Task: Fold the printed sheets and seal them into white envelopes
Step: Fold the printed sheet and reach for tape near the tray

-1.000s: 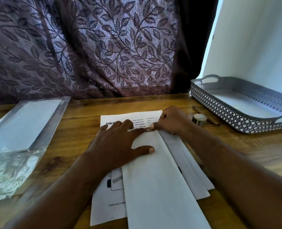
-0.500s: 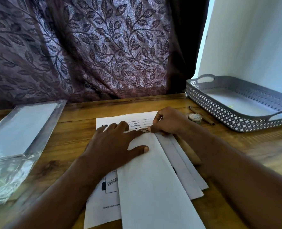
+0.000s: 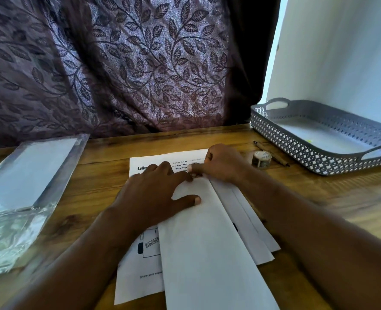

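A long white envelope [image 3: 207, 253] lies lengthwise on a printed sheet [image 3: 138, 283] in the middle of the wooden table. My left hand [image 3: 153, 193] rests flat on the envelope's far end, fingers spread and thumb out to the right. My right hand [image 3: 223, 164] sits at the same far edge with its fingers curled and its thumb tip pressing down on a small patterned scrap of tape [image 3: 193, 175], beside my left fingertips. More white paper pieces [image 3: 252, 231] stick out from under the envelope on the right.
A small roll of patterned tape [image 3: 261, 158] and a brown pen [image 3: 274, 156] lie right of my right hand. Beyond them stands a grey perforated tray [image 3: 296, 151]. A clear plastic pack [image 3: 28, 171] holding white envelopes lies at the left. A leaf-patterned curtain [image 3: 140, 63] hangs behind the table.
Both hands stay at the envelope's far end. My left fingertips have closed up against my right thumb, and the view has shifted slightly.
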### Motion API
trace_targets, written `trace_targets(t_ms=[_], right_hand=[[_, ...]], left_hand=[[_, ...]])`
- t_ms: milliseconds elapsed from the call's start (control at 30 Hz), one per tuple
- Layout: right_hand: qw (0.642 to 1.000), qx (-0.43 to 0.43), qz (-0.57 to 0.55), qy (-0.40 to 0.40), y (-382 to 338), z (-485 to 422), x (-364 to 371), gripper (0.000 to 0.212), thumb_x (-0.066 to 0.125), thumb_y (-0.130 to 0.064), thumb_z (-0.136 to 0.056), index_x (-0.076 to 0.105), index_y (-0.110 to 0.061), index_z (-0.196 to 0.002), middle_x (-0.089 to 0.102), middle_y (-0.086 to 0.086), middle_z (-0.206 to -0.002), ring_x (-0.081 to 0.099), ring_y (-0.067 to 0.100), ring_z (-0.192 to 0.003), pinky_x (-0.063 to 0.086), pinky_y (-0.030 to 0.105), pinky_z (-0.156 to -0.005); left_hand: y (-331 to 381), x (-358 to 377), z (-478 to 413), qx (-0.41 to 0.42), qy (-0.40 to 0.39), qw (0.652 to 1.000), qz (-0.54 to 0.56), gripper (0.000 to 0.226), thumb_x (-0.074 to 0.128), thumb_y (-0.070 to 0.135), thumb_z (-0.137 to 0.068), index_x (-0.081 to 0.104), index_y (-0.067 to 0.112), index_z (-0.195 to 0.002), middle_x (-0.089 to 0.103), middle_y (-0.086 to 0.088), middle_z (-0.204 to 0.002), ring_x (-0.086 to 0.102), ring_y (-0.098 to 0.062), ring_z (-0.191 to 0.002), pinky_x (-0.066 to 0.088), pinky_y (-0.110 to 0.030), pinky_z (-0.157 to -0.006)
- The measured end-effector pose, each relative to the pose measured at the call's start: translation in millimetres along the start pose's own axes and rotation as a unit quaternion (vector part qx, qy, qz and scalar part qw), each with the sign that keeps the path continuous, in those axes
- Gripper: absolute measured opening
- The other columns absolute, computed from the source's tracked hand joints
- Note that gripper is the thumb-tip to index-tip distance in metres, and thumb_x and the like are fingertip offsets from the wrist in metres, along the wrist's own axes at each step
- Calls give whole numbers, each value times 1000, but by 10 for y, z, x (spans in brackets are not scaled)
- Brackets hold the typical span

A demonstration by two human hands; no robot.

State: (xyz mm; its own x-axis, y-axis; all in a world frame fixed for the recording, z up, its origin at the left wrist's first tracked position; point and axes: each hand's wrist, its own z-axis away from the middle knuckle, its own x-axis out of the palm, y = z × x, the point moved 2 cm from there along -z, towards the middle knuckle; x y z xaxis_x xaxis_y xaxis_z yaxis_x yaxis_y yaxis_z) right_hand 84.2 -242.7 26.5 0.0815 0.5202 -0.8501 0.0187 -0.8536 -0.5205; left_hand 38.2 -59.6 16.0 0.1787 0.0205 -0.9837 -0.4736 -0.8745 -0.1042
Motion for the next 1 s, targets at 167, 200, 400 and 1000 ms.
trace_targets(t_ms=[167,200,400,1000], right_hand=[[999,-4,26,46,-36,5,70,61,80,-59,-73,61,-13,-108,68,8,-107,61,24,-95,40,29,-60],[998,2,29,49,-29,5,60,57,80,-58,-74,59,-14,-103,65,8,-102,58,22,-90,35,28,-55],[998,11,28,60,7,0,33,49,80,-54,-76,51,-18,-92,57,4,-91,53,20,-84,26,26,-48],[993,22,-113,-16,134,40,-72,28,86,-23,-79,71,-1,-87,73,4,-63,65,8,-48,47,16,-48]], left_hand=[[-19,16,-12,-5,-1,1000,15,73,19,88,-76,36,52,-137,49,7,-129,49,-15,-120,48,-36,-84],[-21,24,-13,-5,0,1000,17,73,19,89,-76,35,52,-136,49,6,-129,49,-16,-119,48,-37,-84],[11,42,-22,-13,2,1000,-22,90,8,91,-75,27,41,-148,44,2,-129,45,-20,-120,49,-43,-91],[-18,71,-67,-7,-21,1000,-10,82,2,93,-70,4,60,-146,41,1,-130,41,-22,-122,51,-49,-91]])
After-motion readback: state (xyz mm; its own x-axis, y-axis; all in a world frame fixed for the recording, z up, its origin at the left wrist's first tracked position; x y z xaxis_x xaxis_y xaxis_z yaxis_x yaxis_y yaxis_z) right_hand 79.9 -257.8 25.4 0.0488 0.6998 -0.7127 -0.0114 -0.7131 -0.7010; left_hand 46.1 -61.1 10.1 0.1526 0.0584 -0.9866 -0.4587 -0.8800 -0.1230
